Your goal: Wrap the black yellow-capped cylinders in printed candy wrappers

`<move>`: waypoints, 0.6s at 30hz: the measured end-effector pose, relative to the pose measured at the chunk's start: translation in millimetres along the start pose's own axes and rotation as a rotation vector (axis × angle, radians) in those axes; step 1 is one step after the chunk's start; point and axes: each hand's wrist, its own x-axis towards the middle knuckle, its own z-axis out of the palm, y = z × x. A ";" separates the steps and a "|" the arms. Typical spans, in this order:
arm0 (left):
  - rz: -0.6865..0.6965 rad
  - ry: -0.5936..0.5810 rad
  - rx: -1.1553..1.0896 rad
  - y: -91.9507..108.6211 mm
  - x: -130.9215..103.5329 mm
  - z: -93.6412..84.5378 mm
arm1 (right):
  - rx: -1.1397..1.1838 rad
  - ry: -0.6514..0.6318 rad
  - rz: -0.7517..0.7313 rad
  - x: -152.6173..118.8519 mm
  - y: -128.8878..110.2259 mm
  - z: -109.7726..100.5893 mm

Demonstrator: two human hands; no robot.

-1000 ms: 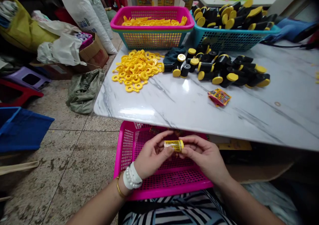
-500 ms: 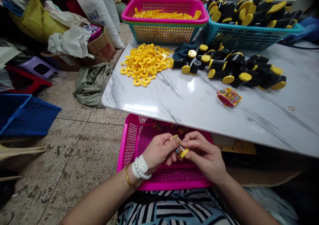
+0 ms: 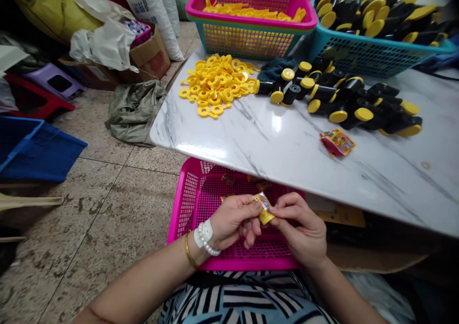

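Both hands hold one small shiny yellow packet (image 3: 264, 209) over the pink basket (image 3: 175, 214) on the lap. My left hand (image 3: 234, 221) pinches its upper left part between thumb and fingers. The fingertips of my right hand (image 3: 301, 226) grip its right edge. Inside the basket, beyond the hands, lie a few small dark printed packets (image 3: 228, 179). On the marble-patterned table (image 3: 229, 142) lies a red and yellow packet (image 3: 338, 142).
Yellow ring pieces (image 3: 218, 84) are heaped on the table beside black cylinders with yellow caps (image 3: 362, 114). Behind stand a pink-rimmed basket (image 3: 251, 20) and a teal basket (image 3: 376, 51). On the floor at left are a blue crate (image 3: 46, 151) and grey cloth (image 3: 136, 111).
The packet has turned in my fingers and now shows its flat, shiny face. My left hand's lower fingers have loosened. The camera view has shifted slightly.
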 end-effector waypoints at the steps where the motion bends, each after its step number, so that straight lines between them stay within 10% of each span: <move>1: 0.009 0.020 0.012 0.5 -0.3 0.9 | -0.001 -0.005 0.012 -0.6 -0.1 0.4; 18: -0.063 0.035 -0.054 -8.9 0.1 -1.4 | -0.204 -0.128 -0.124 0.1 -1.3 -5.0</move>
